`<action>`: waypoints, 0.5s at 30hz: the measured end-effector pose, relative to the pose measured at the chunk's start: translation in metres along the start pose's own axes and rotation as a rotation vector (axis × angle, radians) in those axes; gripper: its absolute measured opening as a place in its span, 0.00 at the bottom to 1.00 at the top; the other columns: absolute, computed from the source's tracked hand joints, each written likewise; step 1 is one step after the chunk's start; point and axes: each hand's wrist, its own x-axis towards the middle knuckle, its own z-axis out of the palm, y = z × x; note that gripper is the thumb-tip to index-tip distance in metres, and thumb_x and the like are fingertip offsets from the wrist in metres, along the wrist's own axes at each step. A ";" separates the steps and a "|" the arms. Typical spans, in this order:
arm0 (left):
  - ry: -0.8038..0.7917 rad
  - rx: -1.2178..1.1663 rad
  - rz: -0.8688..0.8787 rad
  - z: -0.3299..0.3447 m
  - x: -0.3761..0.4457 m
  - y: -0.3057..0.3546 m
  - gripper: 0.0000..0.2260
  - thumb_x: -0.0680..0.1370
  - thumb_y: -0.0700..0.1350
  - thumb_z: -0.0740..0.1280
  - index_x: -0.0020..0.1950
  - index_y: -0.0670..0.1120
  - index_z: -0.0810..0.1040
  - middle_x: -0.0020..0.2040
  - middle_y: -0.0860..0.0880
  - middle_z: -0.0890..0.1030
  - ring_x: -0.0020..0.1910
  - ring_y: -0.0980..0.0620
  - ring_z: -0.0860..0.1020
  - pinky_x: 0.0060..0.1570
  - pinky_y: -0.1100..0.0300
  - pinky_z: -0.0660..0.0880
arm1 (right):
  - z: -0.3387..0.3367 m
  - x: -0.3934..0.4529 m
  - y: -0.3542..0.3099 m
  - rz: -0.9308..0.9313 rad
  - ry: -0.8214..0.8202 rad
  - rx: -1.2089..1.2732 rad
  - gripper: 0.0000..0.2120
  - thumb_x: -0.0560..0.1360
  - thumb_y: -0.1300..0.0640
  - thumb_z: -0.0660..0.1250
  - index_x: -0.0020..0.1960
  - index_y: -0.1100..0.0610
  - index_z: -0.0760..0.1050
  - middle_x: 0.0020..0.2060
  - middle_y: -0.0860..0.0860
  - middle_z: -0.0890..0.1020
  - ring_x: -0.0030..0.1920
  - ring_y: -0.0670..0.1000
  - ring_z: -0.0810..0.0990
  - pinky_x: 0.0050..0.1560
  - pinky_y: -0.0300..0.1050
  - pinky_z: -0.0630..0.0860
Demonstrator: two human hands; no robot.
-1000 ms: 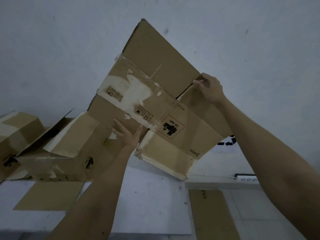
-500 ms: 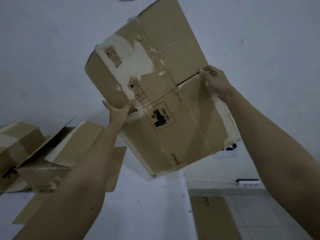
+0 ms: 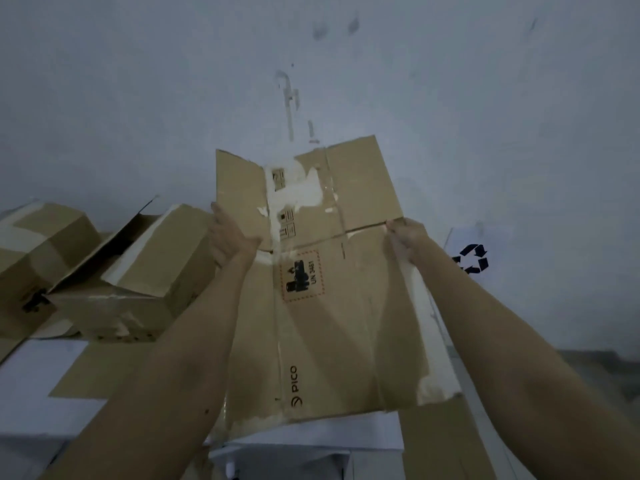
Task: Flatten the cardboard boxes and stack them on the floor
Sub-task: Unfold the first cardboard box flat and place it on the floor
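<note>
I hold a flattened brown cardboard box [image 3: 332, 327] up in front of me, its long side running away from me. It carries a red-dashed UN 3481 label, a PICO logo and torn white tape patches. My left hand [image 3: 230, 239] grips its left edge near the middle fold. My right hand [image 3: 407, 239] pinches its right edge at the slit between two flaps. To the left stand two boxes that still have their shape: one with open flaps [image 3: 138, 275] and one taped shut [image 3: 38, 258].
A white wall [image 3: 485, 116] rises close behind, with a black recycling symbol [image 3: 472, 259] at the right. A flat cardboard sheet [image 3: 93, 372] lies on the white surface [image 3: 38, 403] below the boxes. Another flat cardboard piece [image 3: 446, 441] lies at the lower right.
The held box has turned from a slanted pose to lying lengthwise away from me, and has come lower. Both hands kept their hold on its edges.
</note>
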 end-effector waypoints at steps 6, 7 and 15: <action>0.045 0.176 0.062 0.048 -0.015 -0.042 0.42 0.70 0.38 0.75 0.77 0.50 0.54 0.62 0.39 0.70 0.58 0.42 0.73 0.55 0.52 0.72 | 0.037 -0.001 0.082 0.040 0.082 -0.417 0.15 0.79 0.54 0.61 0.58 0.65 0.74 0.56 0.63 0.79 0.55 0.62 0.78 0.48 0.49 0.72; 0.038 0.198 0.082 0.056 -0.016 -0.049 0.41 0.71 0.35 0.74 0.77 0.50 0.54 0.61 0.40 0.70 0.56 0.43 0.73 0.54 0.52 0.73 | 0.044 -0.002 0.092 0.038 0.080 -0.449 0.14 0.79 0.57 0.59 0.58 0.65 0.72 0.57 0.63 0.78 0.56 0.62 0.77 0.50 0.49 0.71; -0.130 0.308 0.079 0.103 -0.022 -0.099 0.39 0.72 0.32 0.70 0.77 0.49 0.55 0.62 0.38 0.70 0.57 0.42 0.73 0.54 0.51 0.74 | 0.080 0.003 0.150 0.009 -0.008 -0.802 0.17 0.76 0.63 0.60 0.64 0.65 0.64 0.60 0.61 0.74 0.59 0.61 0.74 0.59 0.55 0.70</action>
